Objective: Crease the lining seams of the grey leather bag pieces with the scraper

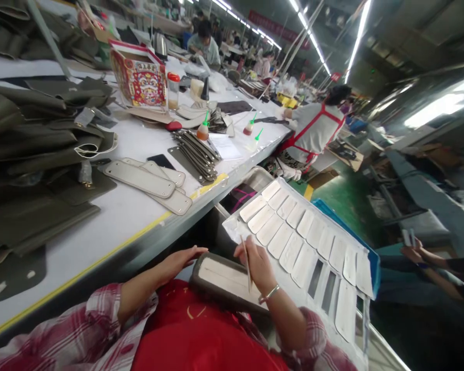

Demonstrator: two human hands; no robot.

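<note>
My right hand (255,263) is closed around a thin wooden stick (246,263), held upright over a dark-edged block with a pale top (224,274). That block lies across my lap, on a red apron (201,330). At the block's left end is my left hand (183,259), its fingers stretched out and nothing seen in them. Just beyond my right hand, a white board (234,224) carries rows of pale rounded strips (269,234), with a few dark strips (315,278) among them.
The white worktable (131,216) on the left bears dark leather pieces (31,139), beige straps (143,178), a stack of dark straps (197,154), glue bottles (203,129) and a red box (145,77). A person in red apron straps (317,123) sits further along; another person's hands (413,252) are at the right.
</note>
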